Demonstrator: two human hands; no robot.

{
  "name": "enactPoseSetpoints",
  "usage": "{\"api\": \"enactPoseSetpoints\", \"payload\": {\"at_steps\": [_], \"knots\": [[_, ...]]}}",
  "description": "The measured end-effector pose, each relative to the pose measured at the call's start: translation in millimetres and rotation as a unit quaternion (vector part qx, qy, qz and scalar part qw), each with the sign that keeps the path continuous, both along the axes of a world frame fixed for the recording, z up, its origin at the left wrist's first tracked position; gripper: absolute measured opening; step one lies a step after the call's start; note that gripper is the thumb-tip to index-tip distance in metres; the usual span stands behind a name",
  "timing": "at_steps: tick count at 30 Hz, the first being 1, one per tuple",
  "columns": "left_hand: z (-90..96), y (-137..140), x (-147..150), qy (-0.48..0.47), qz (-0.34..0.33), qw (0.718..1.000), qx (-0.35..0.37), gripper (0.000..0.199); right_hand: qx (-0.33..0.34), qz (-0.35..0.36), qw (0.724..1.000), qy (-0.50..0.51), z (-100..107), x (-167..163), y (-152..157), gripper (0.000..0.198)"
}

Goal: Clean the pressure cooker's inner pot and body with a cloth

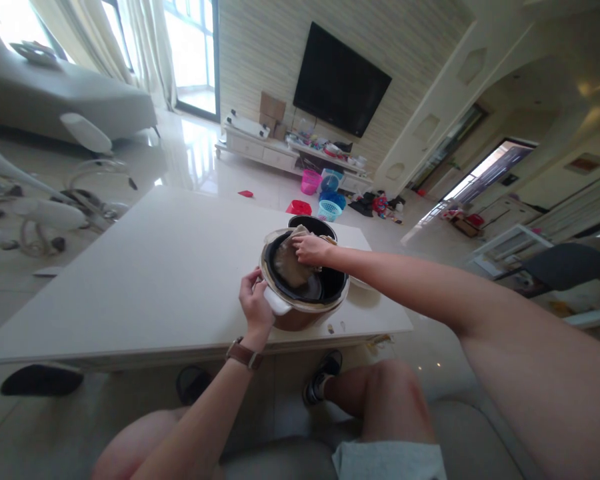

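Note:
On the white table stands an electric cooker (305, 319) with a dark inside and a pale rim. My left hand (257, 303), a brown watch on its wrist, is closed around the cooker's white side handle (278, 303). A beige cloth (290, 262) lies against the far left part of the inner wall and over the rim. My right hand (311, 250) reaches in from the right with its fingers bent on this cloth, gripping it. Right behind the cooker sits a round black pot (314, 223), partly hidden.
The white table (170, 280) stretches left. A pale round thing (365, 279), partly behind my right arm, lies right of the cooker. Small bits (331, 329) lie at the table's front edge. Plastic baskets (329, 211) stand on the floor beyond it.

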State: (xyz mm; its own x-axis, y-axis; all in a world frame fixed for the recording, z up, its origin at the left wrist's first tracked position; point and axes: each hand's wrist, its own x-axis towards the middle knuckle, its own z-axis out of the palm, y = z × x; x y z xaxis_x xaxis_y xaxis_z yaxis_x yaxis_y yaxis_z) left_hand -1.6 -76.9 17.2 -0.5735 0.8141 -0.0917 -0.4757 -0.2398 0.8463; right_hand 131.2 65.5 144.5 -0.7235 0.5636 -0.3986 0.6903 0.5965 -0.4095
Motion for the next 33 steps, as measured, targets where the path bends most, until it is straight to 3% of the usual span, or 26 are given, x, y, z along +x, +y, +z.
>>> {"api": "enactPoseSetpoints", "payload": {"at_steps": [3,6,12,15,18,23,27,33], "knots": [[1.4,-1,-1,-0.002,-0.003,1.0,0.002,0.024,0.098,-0.048,0.986,-0.125,0,14,-8,0.047],[3.0,-1,-1,-0.004,-0.001,1.0,0.001,0.023,0.14,-0.087,0.954,-0.251,0,23,-28,0.024],[6.0,-3,0,-0.008,0.004,1.0,0.003,0.021,-0.015,-0.097,0.944,-0.314,14,13,-41,0.02],[5.6,-2,0,-0.007,0.005,1.0,0.005,0.021,-0.064,-0.148,0.957,-0.24,36,15,-29,0.028],[3.6,-1,0,-0.011,-0.001,1.0,0.003,0.021,-0.083,-0.243,0.96,-0.11,54,26,-21,0.021],[2.1,0,0,-0.023,0.001,1.0,-0.002,0.022,-0.172,-0.37,0.909,0.088,58,43,-23,0.025],[3.4,-1,0,-0.025,0.001,1.0,-0.002,0.022,-0.19,-0.404,0.881,0.155,55,52,-23,0.031],[3.0,-1,0,-0.022,0.005,1.0,-0.001,0.022,-0.144,-0.409,0.883,0.181,57,62,-14,0.041]]}}
